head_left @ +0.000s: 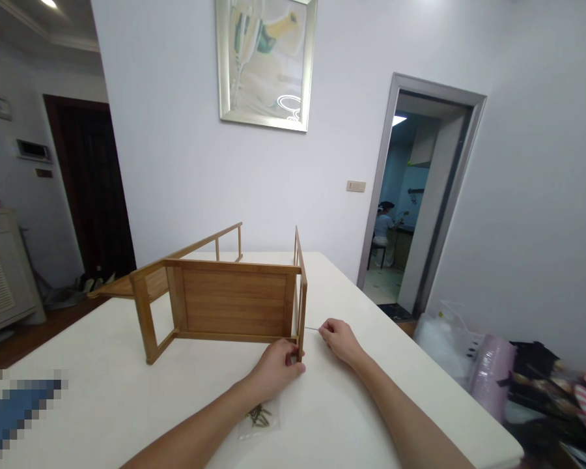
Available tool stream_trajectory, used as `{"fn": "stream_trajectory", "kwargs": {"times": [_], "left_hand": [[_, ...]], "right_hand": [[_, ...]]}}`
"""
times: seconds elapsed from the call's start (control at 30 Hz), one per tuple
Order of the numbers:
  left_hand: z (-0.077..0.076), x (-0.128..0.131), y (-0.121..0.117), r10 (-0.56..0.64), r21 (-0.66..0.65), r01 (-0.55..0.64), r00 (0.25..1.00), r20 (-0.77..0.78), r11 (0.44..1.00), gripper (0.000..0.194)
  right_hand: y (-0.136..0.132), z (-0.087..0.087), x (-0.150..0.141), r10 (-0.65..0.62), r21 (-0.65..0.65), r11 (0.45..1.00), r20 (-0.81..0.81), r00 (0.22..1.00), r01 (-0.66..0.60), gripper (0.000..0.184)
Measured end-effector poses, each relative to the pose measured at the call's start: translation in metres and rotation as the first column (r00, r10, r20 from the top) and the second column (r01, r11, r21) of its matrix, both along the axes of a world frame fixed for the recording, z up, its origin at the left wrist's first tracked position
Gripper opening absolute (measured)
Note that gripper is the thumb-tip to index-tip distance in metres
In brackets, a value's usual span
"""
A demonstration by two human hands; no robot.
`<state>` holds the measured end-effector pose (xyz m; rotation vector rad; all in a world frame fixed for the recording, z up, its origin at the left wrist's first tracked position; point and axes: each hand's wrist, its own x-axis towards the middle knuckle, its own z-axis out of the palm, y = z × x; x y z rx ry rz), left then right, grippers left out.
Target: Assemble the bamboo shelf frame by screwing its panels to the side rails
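Note:
On the white table (141, 397) a brown wooden rack (234, 301) rests on its side, with a slatted panel between its side frames. My left hand (276, 368) is closed around the lower near end of the rack's right side frame (303, 306), fingers and thumb on the wood. To the right, my right hand (340, 340) pinches a thin metal hex key (311, 328); its shaft points left at that side frame. Whether its tip sits in a screw is too small to tell. Below my left wrist lies a clear plastic bag of screws (260, 417).
Another wooden frame part (195, 251) extends behind the rack, toward the wall. A blurred blue item (14, 413) is at the table's left. Bags and a pink roll (488, 378) stand beyond the right edge. A person (383, 228) sits past the doorway.

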<state>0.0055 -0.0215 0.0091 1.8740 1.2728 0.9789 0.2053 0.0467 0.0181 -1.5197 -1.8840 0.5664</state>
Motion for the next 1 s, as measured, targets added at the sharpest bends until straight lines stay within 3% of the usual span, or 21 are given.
{"fn": "stream_trajectory", "kwargs": {"times": [0.27,0.47,0.63,0.8,0.9,1.0], "left_hand": [[0.007,-0.008,0.002,-0.114,-0.160,0.128,0.989,0.094,0.979,0.027],[0.012,-0.008,0.001,-0.120,-0.198,0.142,0.985,0.123,0.970,0.024],[0.007,-0.012,0.003,-0.098,-0.235,0.143,0.976,0.193,0.961,0.027],[-0.002,-0.051,0.000,0.043,-0.224,0.005,0.977,0.208,0.975,0.034],[0.002,-0.096,-0.011,0.209,-0.152,-0.183,0.961,0.180,0.971,0.037],[0.007,-0.143,-0.027,0.413,-0.010,-0.416,0.898,0.152,0.909,0.041]], "right_hand": [[0.003,-0.007,-0.001,-0.020,0.005,1.000,-0.154,0.988,0.021,0.017],[0.007,-0.008,0.001,-0.026,0.030,0.999,-0.210,0.977,0.033,0.016],[0.006,-0.010,-0.001,-0.041,-0.047,0.998,-0.274,0.961,0.029,0.025],[0.002,-0.007,-0.004,-0.018,-0.101,0.995,-0.305,0.952,-0.013,0.027],[0.000,-0.002,-0.005,-0.009,-0.098,0.995,-0.298,0.955,-0.021,0.020],[-0.002,0.000,-0.006,-0.009,-0.094,0.995,-0.278,0.961,-0.018,0.015]]}}
